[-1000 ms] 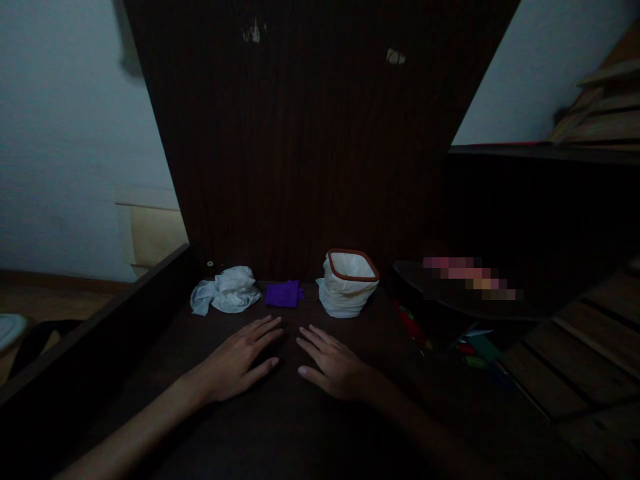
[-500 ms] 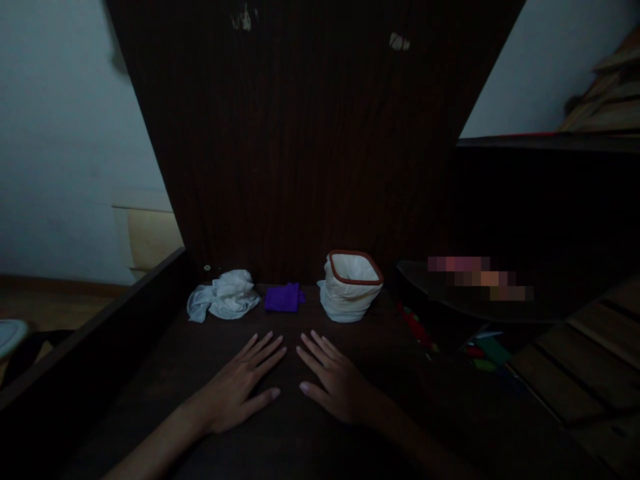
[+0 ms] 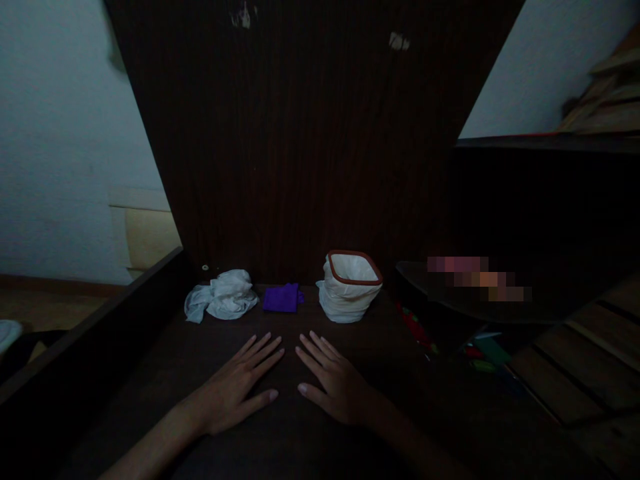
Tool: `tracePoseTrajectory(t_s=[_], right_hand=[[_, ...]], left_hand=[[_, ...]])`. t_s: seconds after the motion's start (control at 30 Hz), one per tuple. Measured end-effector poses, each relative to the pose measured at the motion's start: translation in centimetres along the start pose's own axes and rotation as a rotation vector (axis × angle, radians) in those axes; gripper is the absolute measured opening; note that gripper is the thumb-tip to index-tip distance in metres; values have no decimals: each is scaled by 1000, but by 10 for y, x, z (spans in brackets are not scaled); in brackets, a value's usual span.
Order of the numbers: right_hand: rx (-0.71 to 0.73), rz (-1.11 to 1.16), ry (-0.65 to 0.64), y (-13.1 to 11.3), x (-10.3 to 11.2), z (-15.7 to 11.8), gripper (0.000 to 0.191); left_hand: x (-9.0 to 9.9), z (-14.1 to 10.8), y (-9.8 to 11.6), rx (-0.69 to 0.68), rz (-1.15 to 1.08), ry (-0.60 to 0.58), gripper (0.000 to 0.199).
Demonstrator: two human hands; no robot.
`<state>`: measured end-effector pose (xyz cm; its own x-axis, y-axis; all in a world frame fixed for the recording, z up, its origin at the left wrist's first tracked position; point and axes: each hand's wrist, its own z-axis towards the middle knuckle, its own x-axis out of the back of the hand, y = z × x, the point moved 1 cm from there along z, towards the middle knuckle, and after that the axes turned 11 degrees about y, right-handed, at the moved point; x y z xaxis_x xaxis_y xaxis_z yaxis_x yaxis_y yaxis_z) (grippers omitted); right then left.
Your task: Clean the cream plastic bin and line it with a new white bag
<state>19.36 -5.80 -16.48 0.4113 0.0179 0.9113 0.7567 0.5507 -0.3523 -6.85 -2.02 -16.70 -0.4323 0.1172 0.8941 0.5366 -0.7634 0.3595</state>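
Observation:
My left hand (image 3: 243, 380) lies palm down on the dark wooden surface (image 3: 280, 440), fingers spread and holding nothing. Beside it on the right, my right hand (image 3: 333, 380) rests the same way, also with nothing in it. Beyond my left hand is a crumpled white plastic bag (image 3: 231, 295). A folded purple cloth-like item (image 3: 281, 298) lies in the middle, past the fingertips of both hands. Past my right hand stands a small bin (image 3: 350, 293) with a reddish-brown rim and a white bag lining it. Neither hand touches these things.
A tall dark wooden panel (image 3: 310, 133) rises behind the items. A low dark side board (image 3: 90, 320) runs along the left. At the right are a dark shelf (image 3: 480, 307), red and green items (image 3: 493, 350) under it, and wooden slats (image 3: 570, 380).
The view has shifted very slightly. Both hands and the items keep their places on the surface.

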Motion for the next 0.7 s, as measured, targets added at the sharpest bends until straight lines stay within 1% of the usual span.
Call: tracePoseTrajectory(t_s=[0.37, 0.47, 0.7], right_hand=[[11, -3, 25, 5, -5, -1, 67], [10, -11, 10, 5, -5, -1, 68], [1, 20, 24, 5, -4, -1, 71]], left_hand=[[-1, -1, -2, -10, 4, 18, 70], [0, 0, -1, 5, 7, -6, 69], [4, -2, 1, 65, 7, -83, 69]])
